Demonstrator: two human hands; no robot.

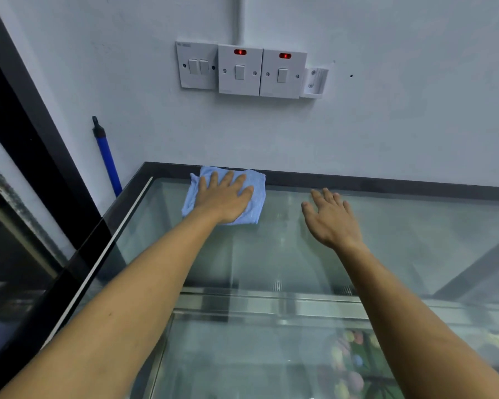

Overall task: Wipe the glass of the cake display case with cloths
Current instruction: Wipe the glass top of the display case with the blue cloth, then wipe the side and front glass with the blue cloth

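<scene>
Your left hand (224, 197) is pressing flat, fingers spread, on the blue cloth (255, 194) at the far left corner of the display case glass (271, 254), your right hand (333, 218) is hovering open-fingered to its right, and blurred colourful items (349, 367) are showing inside the case.

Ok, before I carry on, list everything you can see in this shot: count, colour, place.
cloth: one, light blue, flat on the glass at the far left corner, under the left hand
glass top: one, clear greenish, dark frame, against the wall
switch plates: three, white, on the wall; two show red lights
bracket: one, white, right of the switches
pole: one, blue with black tip, leaning on the wall left of the case
left hand: flat, pressing on the cloth
right hand: open, empty, over bare glass
</scene>
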